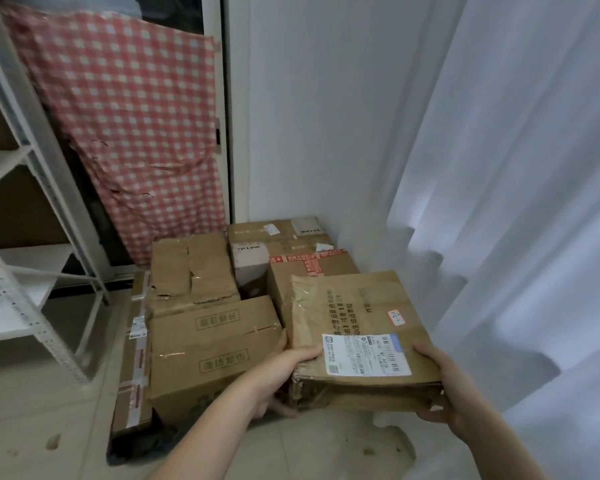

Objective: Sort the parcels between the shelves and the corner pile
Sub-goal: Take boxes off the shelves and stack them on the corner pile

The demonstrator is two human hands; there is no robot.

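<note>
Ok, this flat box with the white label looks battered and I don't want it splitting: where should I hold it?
Probably by its two opposite side edges, one hand from each side, fingers underneath. The flat box is wide and shallow, and its near-left corner looks crushed and torn, so support from below spares it. The left hand and right hand grip it this way.

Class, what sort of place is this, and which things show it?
Probably a small parcel storeroom or pickup point: cardboard parcels piled in the corner, white metal shelving on the left, and a labelled parcel held by left hand and right hand.
</note>
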